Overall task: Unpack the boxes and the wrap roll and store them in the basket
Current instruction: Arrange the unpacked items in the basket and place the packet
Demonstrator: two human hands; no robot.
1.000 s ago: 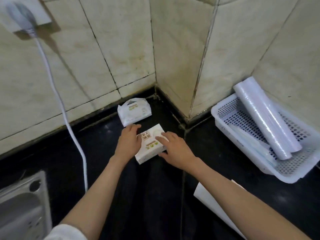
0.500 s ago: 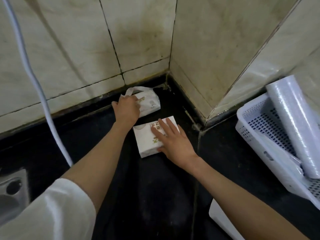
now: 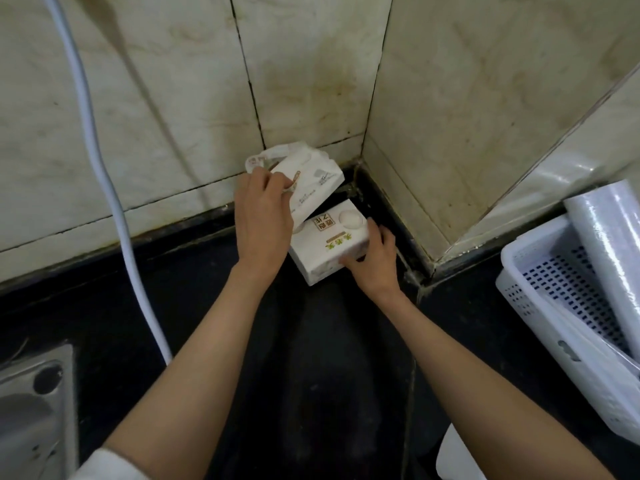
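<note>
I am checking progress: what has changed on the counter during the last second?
The left hand left the box, reached back, gripped the soft pack and lifted it over the box. The right hand slid to the box's near edge. The wrap roll stayed in the basket.

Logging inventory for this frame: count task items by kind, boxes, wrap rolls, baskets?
Boxes: 2, a wrapped box lifted in the left hand and a box on the counter under the right hand
Wrap rolls: 1, wrap roll
Baskets: 1, basket
Total: 4
</note>
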